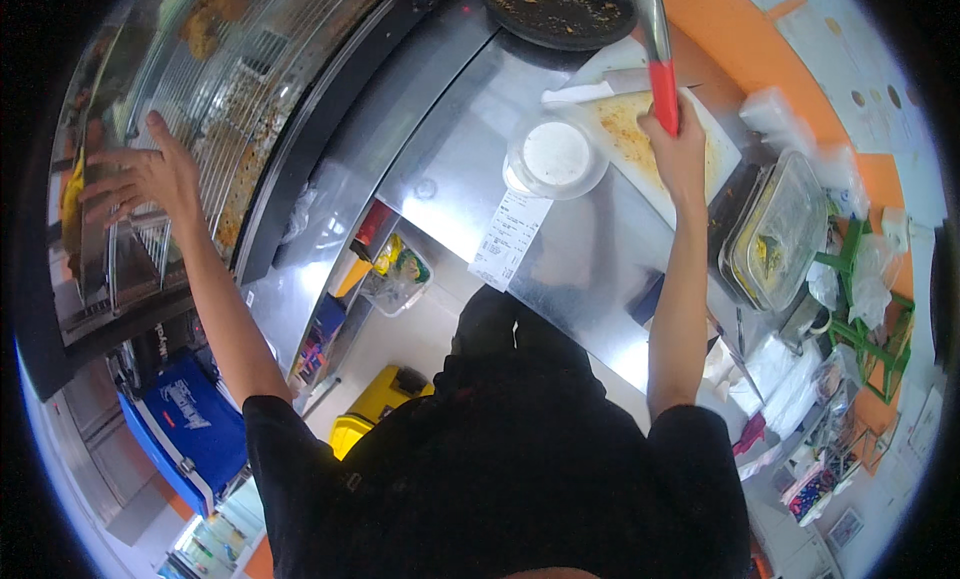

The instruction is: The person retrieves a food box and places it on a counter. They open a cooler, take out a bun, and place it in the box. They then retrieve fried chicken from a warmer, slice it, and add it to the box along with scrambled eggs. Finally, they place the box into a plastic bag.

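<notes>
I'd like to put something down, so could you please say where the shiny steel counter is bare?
The counter is bare left of the round white container, and between the white paper receipt and white rectangular cutting board. The right hand, that board and the clear-lidded rectangular tray crowd the right side.

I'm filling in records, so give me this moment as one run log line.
left hand: open, near glass cabinet | right hand: gripping red-handled tool, near cutting board | counter: round container, paper slip
</notes>
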A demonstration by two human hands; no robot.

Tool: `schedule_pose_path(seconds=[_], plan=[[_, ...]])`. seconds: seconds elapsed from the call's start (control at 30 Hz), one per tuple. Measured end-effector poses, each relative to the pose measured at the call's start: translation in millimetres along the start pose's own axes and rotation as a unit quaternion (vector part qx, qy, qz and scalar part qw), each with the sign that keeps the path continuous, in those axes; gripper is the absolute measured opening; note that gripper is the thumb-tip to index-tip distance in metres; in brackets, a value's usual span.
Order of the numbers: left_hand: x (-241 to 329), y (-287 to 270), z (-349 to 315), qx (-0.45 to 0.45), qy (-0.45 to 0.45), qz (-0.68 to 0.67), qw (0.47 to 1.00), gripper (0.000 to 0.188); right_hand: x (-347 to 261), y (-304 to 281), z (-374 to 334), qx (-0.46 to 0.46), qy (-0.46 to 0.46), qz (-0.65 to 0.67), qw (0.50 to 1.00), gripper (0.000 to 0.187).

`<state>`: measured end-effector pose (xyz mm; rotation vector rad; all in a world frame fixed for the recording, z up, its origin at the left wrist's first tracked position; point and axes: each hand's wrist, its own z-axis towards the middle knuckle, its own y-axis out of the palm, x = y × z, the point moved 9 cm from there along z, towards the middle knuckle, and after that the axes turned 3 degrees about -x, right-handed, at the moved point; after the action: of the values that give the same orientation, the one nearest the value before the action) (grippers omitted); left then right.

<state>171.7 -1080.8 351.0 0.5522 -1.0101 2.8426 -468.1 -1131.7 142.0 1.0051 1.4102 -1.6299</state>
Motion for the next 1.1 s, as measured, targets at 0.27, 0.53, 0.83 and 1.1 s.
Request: schedule_pose_path(seconds=[0.27, 0.53, 0.83, 1.1], plan=[[61, 61, 20, -0.063, 0.077, 0.102, 0.99, 0.096, -32, 8, -124, -0.213, 0.06, 0.41, 0.885, 0.074], [106, 65, 24, -0.133, 0.206, -0.005, 0.969, 0.087, -22, 71, -341, -0.472, 0.24, 0.346, 0.775, 0.065], [118, -26, -10, -0.067, 0.292, -0.068, 0.952, 0.042, -56, 91, -421, -0.541, 0.265, 0.129, 0.788, 0.06], [22, -199, -43, 0.009, 0.131, 0.074, 0.989, 0.035, -144, 112, -289, -0.274, 0.083, 0.024, 0.958, 0.07]])
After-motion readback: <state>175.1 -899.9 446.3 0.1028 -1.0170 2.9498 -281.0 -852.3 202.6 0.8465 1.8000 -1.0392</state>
